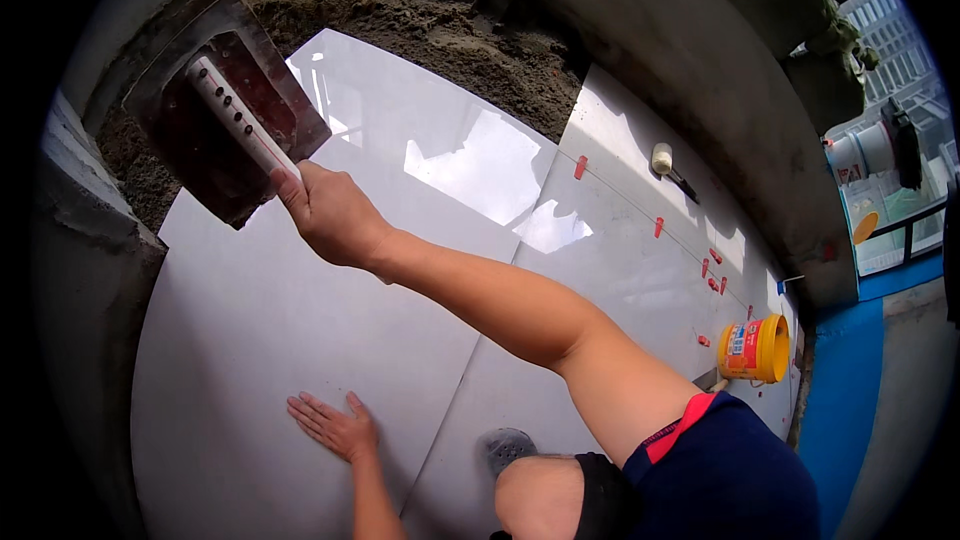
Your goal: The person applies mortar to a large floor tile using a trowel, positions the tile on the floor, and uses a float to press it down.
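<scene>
My right hand (pixel 330 215) grips the pale handle of a rectangular trowel (pixel 270 90), raised at the upper left near the bed of grey mortar (pixel 500 60). The trowel's dark plate is smeared with grey along its edges. Lower down, my left hand (pixel 325 425) lies flat, fingers spread, on a large glossy white floor tile (pixel 230 320). A second tile (pixel 460 445) adjoins it on the right, where my knee and a grey perforated shoe (pixel 505 448) show at the bottom.
A rubber mallet (pixel 662 162) lies on the tiles at the right, near several red clips (pixel 658 226) along a seam. A yellow bucket (pixel 750 348) stands farther right. Concrete walls (pixel 90 240) border the floor. Bags (pixel 780 0) and containers (pixel 850 160) sit at the upper right.
</scene>
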A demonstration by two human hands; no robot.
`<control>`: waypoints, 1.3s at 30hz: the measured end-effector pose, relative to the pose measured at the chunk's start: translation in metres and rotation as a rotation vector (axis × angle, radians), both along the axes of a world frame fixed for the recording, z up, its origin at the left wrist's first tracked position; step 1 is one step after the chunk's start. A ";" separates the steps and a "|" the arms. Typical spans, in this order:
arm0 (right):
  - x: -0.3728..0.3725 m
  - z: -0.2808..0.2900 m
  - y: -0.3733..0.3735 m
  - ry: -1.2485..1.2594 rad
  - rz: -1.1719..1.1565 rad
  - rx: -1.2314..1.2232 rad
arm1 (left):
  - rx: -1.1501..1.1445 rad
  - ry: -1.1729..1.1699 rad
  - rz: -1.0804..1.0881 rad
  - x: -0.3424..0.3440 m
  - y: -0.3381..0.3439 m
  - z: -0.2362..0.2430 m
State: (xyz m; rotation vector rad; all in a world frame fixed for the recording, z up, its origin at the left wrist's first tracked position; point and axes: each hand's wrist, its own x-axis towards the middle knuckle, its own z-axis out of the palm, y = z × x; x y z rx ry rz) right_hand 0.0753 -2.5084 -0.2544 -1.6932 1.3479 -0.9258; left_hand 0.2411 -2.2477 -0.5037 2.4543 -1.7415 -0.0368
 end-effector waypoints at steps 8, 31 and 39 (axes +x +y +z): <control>-0.102 -0.120 0.023 0.324 0.111 0.619 | -0.018 0.025 -0.023 -0.010 -0.002 0.010; -0.051 -0.161 0.005 0.378 -0.036 0.633 | 0.098 0.108 0.269 0.053 -0.168 0.014; -0.042 -0.168 0.002 0.408 -0.040 0.601 | 0.077 0.229 -0.061 0.039 -0.168 0.012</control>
